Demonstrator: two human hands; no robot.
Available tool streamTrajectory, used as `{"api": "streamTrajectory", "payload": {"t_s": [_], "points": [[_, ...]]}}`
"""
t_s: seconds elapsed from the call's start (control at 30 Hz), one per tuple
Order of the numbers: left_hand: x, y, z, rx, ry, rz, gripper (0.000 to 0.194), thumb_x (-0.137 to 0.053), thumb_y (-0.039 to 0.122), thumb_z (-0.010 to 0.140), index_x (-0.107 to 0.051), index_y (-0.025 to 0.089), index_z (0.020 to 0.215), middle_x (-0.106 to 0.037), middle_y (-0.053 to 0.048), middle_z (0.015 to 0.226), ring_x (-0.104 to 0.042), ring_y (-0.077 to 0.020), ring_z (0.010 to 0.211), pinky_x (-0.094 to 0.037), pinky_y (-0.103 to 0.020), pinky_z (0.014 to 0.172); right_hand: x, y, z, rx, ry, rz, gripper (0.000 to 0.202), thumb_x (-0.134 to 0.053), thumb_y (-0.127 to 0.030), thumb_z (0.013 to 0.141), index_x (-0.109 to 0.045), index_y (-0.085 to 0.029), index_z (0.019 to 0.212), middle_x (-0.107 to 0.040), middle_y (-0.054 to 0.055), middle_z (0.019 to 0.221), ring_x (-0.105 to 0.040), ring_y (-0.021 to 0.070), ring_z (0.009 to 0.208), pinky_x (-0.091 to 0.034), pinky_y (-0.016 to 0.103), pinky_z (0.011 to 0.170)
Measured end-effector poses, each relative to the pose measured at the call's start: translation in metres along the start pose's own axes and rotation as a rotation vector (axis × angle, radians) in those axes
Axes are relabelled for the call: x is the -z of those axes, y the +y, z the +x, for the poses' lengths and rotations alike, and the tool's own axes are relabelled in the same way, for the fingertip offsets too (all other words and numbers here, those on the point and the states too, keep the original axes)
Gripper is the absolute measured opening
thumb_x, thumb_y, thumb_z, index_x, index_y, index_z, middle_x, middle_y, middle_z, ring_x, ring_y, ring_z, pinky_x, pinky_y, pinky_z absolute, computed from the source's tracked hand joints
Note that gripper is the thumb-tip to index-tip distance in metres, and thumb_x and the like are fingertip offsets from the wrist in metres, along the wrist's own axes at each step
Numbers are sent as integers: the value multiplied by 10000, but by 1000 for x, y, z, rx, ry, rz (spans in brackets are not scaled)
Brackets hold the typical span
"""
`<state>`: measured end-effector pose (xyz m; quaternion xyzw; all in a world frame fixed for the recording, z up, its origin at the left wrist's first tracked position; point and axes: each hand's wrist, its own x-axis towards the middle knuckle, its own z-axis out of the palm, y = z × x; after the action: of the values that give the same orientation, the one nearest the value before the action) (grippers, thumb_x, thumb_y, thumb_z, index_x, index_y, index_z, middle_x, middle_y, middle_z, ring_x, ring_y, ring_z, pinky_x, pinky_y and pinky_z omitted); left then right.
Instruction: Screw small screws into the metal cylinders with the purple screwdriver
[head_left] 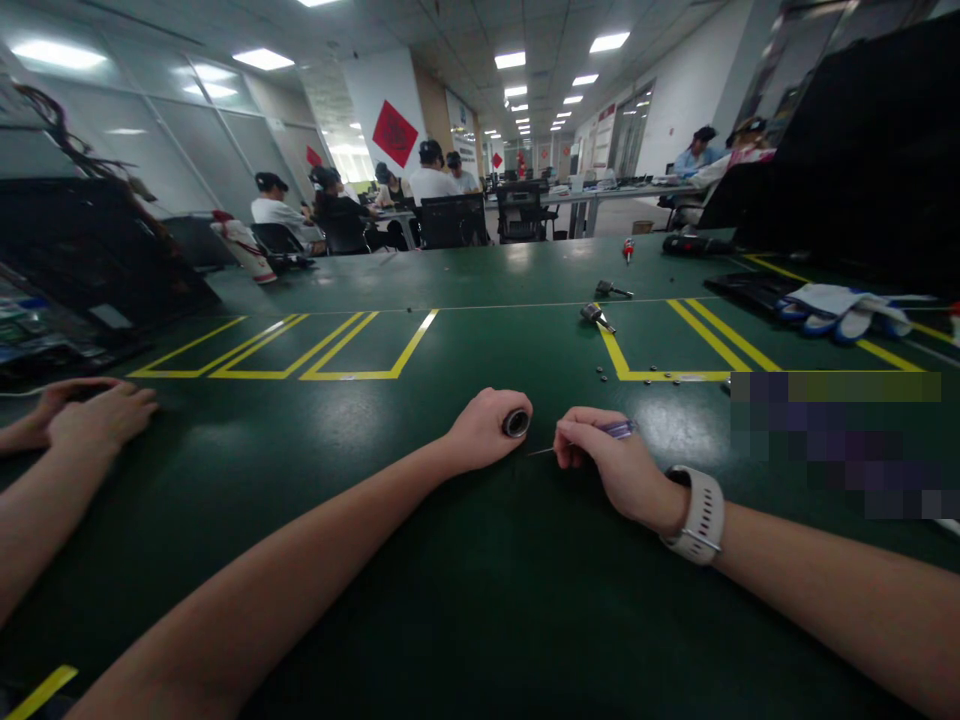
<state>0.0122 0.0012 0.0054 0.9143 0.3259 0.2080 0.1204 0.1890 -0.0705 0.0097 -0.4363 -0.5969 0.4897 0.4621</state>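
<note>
My left hand (487,430) is wrapped round a dark cylindrical part (516,423), whose round open end faces me. To its right, my right hand (600,455), with a pale watch on the wrist, grips a slim screwdriver with a purple, clear handle (619,429). The thin shaft points left, its tip just below and right of the cylindrical part, not touching it. Beyond my hands, several small metal pieces (651,368) lie near the yellow tape. Two dark metal parts, one nearer (598,317) and one farther (613,289), rest behind them.
Another person's hands (101,410) rest on the green table (375,580) at the left. White and blue gloves (844,308) lie at the right, near a black power tool (694,245). A red-handled item (628,250) is farther back. Dark screens flank the table.
</note>
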Motion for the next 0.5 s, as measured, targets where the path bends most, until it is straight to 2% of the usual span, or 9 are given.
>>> {"api": "streamTrajectory", "payload": {"t_s": [0.17, 0.23, 0.4, 0.5], "points": [[0, 1, 0, 21, 4, -29, 43, -560, 193, 727, -534, 171, 755, -597, 10, 723, -549, -134, 678, -403, -279, 676, 1, -3, -4, 111, 57, -29, 261, -467, -275, 829, -568, -200, 601, -549, -6, 571, -501, 138, 570, -379, 280, 553], [0, 1, 1, 26, 6, -34, 46, -566, 196, 725, -536, 173, 750, -594, 14, 710, -546, -131, 666, -402, -273, 663, 1, -7, -7, 184, 67, -109, 234, -462, -272, 841, -581, -204, 652, -568, 6, 637, -523, 151, 625, -397, 291, 584], [-2, 2, 2, 26, 30, -25, 57, -567, 223, 730, -542, 173, 742, -589, 17, 693, -540, -130, 647, -394, -270, 646, -5, -13, -13, 426, 2, -376, 165, -446, -222, 868, -583, -208, 779, -570, 35, 748, -524, 173, 714, -410, 323, 674], [-3, 1, 2, 28, 42, -24, 60, -566, 225, 729, -540, 171, 729, -586, 18, 683, -535, -131, 641, -390, -272, 645, -8, -10, -13, 483, 1, -449, 158, -436, -207, 879, -568, -214, 792, -565, 42, 774, -515, 182, 746, -403, 334, 697]]}}
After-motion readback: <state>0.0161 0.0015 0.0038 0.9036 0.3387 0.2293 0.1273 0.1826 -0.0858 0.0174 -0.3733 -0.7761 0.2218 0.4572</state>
